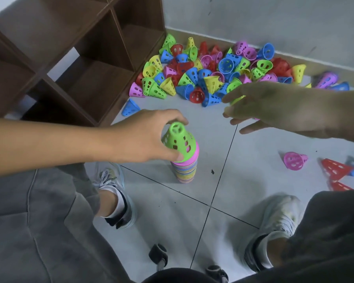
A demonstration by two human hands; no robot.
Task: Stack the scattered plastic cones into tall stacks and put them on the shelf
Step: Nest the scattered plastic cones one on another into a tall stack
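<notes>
A tall stack of nested coloured cones [185,170] stands on the floor tiles between my feet. My left hand [145,135] grips the green cone [179,139] on top of that stack, fingers over its tip and thumb at its rim. My right hand [270,109] is blurred and hovers with spread, fairly straight fingers at the near edge of the loose cone pile [208,72]. A lime cone [237,99] shows between its fingers, and I see no grip on it. The brown wooden shelf [74,58] stands at the left.
The pile lies against the grey wall [253,21] beside the shelf. Stray cones lie apart: a blue one [130,108] near the shelf, a pink one [294,160] and red ones [333,170] at the right. My shoes [114,193] flank the stack.
</notes>
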